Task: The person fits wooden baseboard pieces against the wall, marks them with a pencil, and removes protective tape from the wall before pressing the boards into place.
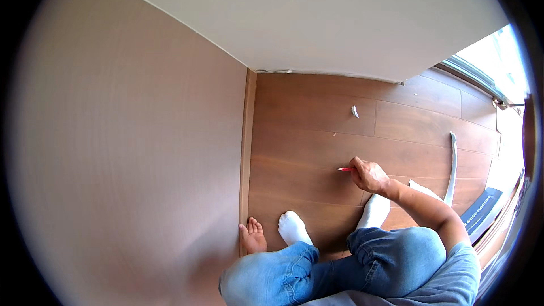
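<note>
My right hand (pixel 369 175) is closed round a slim red pencil (pixel 344 169), held low over the brown wood floor (pixel 306 153). The pencil's pale tip points left, toward the baseboard. Beside the left wall, my left hand (pixel 253 238) is palm up with its fingers stretched out, and nothing shows in it. Its fingers lie next to the narrow wooden baseboard (pixel 247 136); whether they touch it I cannot tell.
My white-socked feet (pixel 293 227) stand between my hands. A pale wall (pixel 340 22) meets the floor ahead, with a ragged lower edge. A white scrap (pixel 355 111) and a long curved strip (pixel 453 164) lie on the floor. At right is a dark blue flooring box (pixel 481 212).
</note>
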A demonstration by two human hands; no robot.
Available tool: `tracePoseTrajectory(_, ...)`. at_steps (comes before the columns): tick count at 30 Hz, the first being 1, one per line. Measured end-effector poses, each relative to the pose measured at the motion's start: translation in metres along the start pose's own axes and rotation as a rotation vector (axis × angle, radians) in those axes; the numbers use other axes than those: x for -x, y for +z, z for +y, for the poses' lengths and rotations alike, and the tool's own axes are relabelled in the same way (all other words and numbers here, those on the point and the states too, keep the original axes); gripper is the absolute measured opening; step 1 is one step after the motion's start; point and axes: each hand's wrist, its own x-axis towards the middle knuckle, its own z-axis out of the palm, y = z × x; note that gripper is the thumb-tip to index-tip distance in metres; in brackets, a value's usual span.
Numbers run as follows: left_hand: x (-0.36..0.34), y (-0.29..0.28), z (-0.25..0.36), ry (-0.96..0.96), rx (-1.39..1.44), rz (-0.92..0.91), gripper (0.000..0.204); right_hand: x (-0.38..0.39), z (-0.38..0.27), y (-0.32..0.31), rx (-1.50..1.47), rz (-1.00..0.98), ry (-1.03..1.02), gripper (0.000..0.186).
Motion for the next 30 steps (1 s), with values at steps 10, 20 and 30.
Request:
tracePoseTrajectory(10,0.003,0.014,0.000,0.092,0.150,0.052,0.038,0.013,0.008,-0.006,0.007,0.015,0.037,0.014)
tracePoseTrajectory(20,0.009,0.025,-0.005,0.102,0.070,0.127,0.044,0.013,0.012,-0.001,-0.004,0.020,0.024,0.015)
tracePoseTrajectory(30,-0.006,0.029,0.001,-0.046,-0.037,-0.185,0.036,0.026,0.018,-0.002,-0.045,-0.058,0.179,0.019)
